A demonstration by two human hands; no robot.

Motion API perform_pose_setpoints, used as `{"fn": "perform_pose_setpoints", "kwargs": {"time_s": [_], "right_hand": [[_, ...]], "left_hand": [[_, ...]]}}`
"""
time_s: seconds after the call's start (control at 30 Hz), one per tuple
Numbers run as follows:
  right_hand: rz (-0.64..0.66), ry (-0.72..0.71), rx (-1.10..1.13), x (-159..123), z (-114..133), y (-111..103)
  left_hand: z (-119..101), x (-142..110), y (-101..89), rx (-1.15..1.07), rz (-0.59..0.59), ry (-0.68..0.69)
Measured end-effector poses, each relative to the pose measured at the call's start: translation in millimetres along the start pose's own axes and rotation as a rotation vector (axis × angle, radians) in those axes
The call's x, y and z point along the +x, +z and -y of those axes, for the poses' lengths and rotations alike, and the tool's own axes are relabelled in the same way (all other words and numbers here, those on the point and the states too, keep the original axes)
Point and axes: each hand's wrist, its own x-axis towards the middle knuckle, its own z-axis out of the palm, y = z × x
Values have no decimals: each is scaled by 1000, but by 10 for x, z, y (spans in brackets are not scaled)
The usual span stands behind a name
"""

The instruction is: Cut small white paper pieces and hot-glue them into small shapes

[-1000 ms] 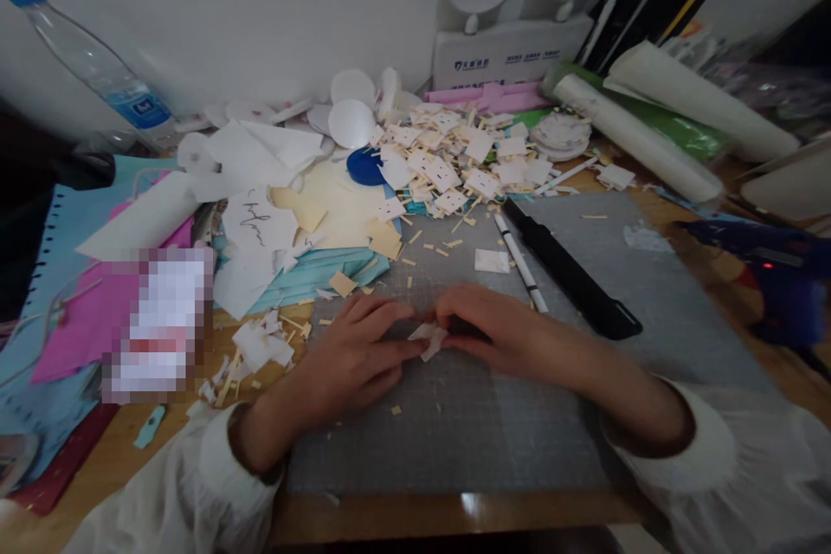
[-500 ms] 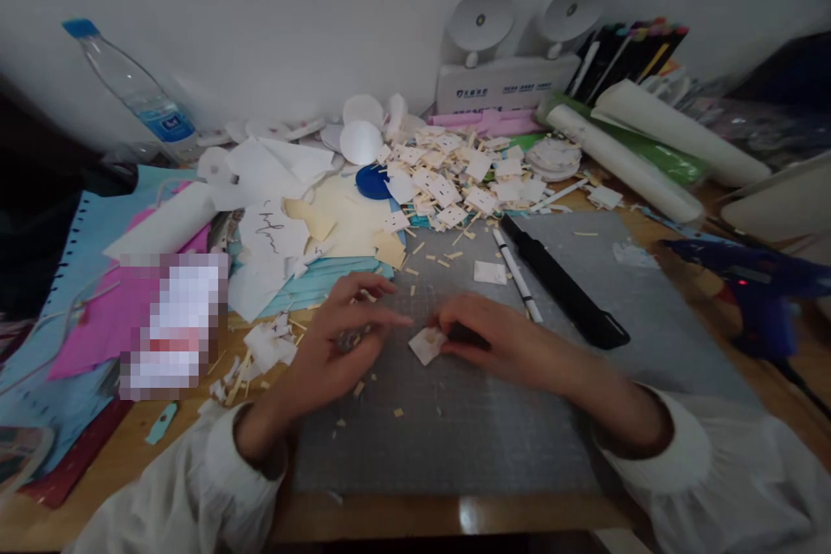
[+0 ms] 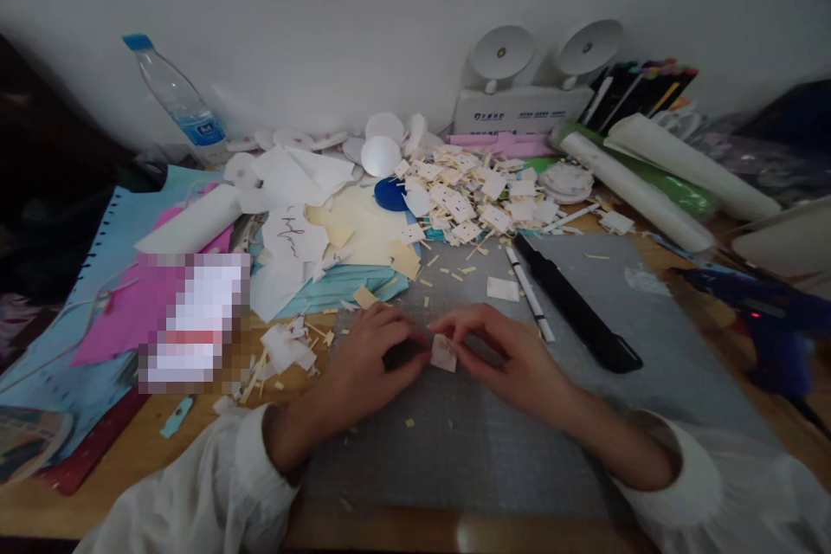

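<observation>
White paper, a small square piece (image 3: 444, 354), sits pinched between the fingertips of the left hand (image 3: 367, 359) and the right hand (image 3: 512, 355). Both hands rest low on the grey cutting mat (image 3: 493, 441), near a black knife (image 3: 575, 305).

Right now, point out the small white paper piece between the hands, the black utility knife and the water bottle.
small white paper piece (image 3: 444, 354), head view, middle of the piece.
black utility knife (image 3: 575, 303), head view, middle of its long body.
water bottle (image 3: 183, 104), head view, clear body above the label.
</observation>
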Motion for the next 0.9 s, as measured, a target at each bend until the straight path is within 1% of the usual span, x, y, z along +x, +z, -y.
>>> {"fn": "perform_pose_setpoints", "kwargs": {"time_s": [0.1, 0.17, 0.23, 0.3, 0.33, 0.4, 0.57, 0.73, 0.83, 0.9], "right_hand": [[-17, 3, 28, -1, 31, -26], [-1, -30, -41, 9, 52, -111], [87, -90, -178, 24, 59, -215], [210, -146, -308, 37, 44, -291], [263, -161, -348, 43, 30, -310], [321, -166, -386, 55, -6, -308], [322, -160, -494, 84, -37, -238], [320, -146, -526, 80, 19, -252], [337, -154, -520, 67, 26, -274], [339, -142, -521, 64, 12, -288]], "left_hand": [[7, -16, -11, -7, -34, -25], [8, -25, -17, -8, -75, -38], [13, -29, -23, -22, -119, -39], [20, -30, -29, -42, -149, -31], [24, -30, -33, -49, -155, -25], [29, -28, -38, -53, -145, -11], [26, -31, -38, -37, -104, 40], [25, -42, -18, -19, -106, 48], [41, -39, -27, 2, -130, 47], [77, -30, -77, 30, -184, 35]]}}
